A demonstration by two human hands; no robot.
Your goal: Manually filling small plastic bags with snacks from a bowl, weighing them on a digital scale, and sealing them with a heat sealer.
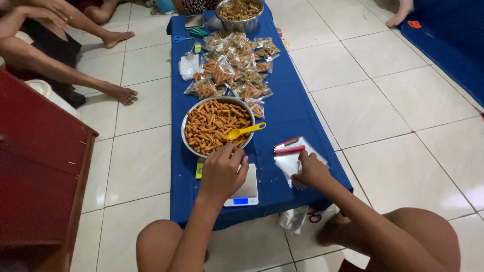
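**Reaching over a small scale beside a bowl of fried snack sticks**

Looking down from a head camera at a low blue-covered table (287, 116) on a tiled floor. At far left, another person's bare legs and arms rest beside a dark red cabinet (40, 166). The left hand (222, 171) hovers over a small white kitchen scale (244, 194), fingers curled; whether it grips anything cannot be told. Just behind it sits a metal bowl (187, 143) of orange snack sticks with a yellow plastic spoon (245, 131) resting in it. Farther back lie filled clear packets (232, 70) and a second bowl (239, 22). To the right, the right hand (312, 171) pinches a stack of empty clear zip bags (290, 158). These bags look feather-light, limp and slippery; gripping one edge near the red seal strip seems surest.
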